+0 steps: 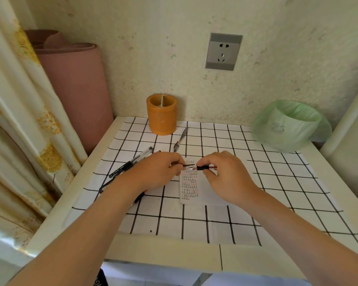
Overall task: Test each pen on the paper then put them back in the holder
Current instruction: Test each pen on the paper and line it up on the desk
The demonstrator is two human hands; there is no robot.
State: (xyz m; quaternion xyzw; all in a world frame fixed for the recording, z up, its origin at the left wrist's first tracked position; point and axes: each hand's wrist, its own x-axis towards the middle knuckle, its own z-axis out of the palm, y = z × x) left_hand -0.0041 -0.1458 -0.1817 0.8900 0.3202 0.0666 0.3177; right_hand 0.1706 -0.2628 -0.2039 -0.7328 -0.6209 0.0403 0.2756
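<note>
Over the written-on slip of paper (190, 185), my right hand (225, 176) pinches a red pen (203, 168) by its black grip, with the tip pointing left. My left hand (155, 172) pinches a small dark piece (186, 165), apparently the pen's cap, just left of the tip. The two pieces are slightly apart. The orange cylindrical holder (162, 115) stands at the back of the table by the wall. One thin pale stick shows inside it.
Loose pens lie on the grid-patterned table cover (215, 219): a clear one (135, 161) and a dark one (106, 184) left of my left arm, and a grey one (181, 139) beside the holder. A bin with a green bag (289, 124) sits back right. Curtain and a rolled mat stand left.
</note>
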